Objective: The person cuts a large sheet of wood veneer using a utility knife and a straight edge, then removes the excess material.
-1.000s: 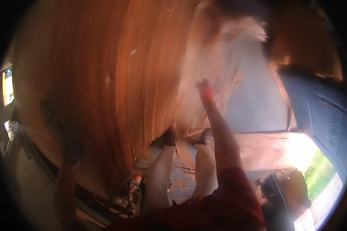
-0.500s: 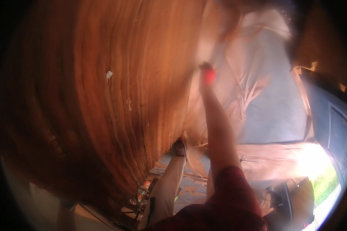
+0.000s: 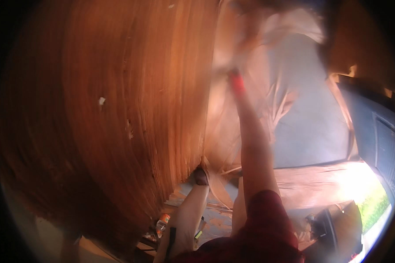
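My right arm stretches up through the middle, its short sleeve dark red. My right hand [image 3: 237,81] is smeared by motion, with bright red around the hand or wrist and a dark tip beyond it. A faint grey-brown blur lies just left of that tip; whether it is a held thing I cannot make out. Nearest to the hand is the right edge of a big brown surface [image 3: 131,79] with long, close ridges. Behind the hand hangs or lies creased tan sheeting [image 3: 285,107]. My left hand is not in view.
My leg and dark shoe [image 3: 201,176] stand at the foot of the ridged surface. Small orange-and-white litter [image 3: 163,220] lies beside the leg. A dark, box-like thing [image 3: 331,228] is at lower right, near bright light and grass [image 3: 375,210]. A blue-grey panel [image 3: 368,122] stands at right.
The view has shifted, so the ridged surface and its white speck sit further left. My right arm is still stretched out; the hand stays blurred near the surface's edge.
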Motion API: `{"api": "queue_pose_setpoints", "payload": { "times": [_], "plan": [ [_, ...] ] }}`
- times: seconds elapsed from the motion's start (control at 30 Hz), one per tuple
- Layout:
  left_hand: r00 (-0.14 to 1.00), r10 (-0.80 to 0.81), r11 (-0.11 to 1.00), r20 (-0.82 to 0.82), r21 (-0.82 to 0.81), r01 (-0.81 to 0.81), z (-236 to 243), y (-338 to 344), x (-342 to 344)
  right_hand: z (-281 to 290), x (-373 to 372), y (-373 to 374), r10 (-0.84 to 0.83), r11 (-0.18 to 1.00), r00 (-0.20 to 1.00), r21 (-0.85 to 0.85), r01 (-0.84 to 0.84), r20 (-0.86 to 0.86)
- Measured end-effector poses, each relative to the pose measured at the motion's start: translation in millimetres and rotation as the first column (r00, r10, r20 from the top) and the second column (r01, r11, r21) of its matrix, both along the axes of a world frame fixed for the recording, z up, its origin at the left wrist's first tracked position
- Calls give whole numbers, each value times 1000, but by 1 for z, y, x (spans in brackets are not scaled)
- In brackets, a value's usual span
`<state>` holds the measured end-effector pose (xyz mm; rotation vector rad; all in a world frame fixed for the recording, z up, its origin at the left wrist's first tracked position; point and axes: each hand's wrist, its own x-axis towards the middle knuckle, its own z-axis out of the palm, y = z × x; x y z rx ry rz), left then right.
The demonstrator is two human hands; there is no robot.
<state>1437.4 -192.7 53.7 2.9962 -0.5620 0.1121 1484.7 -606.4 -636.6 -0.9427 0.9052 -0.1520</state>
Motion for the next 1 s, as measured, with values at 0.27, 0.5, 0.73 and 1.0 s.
{"api": "queue_pose_setpoints", "payload": {
  "times": [0.27, 0.5, 0.73, 1.0],
  "plan": [
    [998, 56, 998, 8, -16, -56, -3, 8, -18, 24, -1, 14, -108, 992, 979, 78, 96, 170],
    [1000, -3, 998, 27, -58, 4, 18, -1, 3, 167, -153, -12, -178, 984, 950, 26, 177, 256],
    [991, -40, 999, 127, 7, 39, 32, -3, -2, 320, -306, 16, -12, 944, 996, -327, 41, 90],
    [909, -254, 960, 331, 198, 197, 28, -1, 3, 482, -396, 52, -323, 942, 937, -44, 332, 135]
  ]
}}
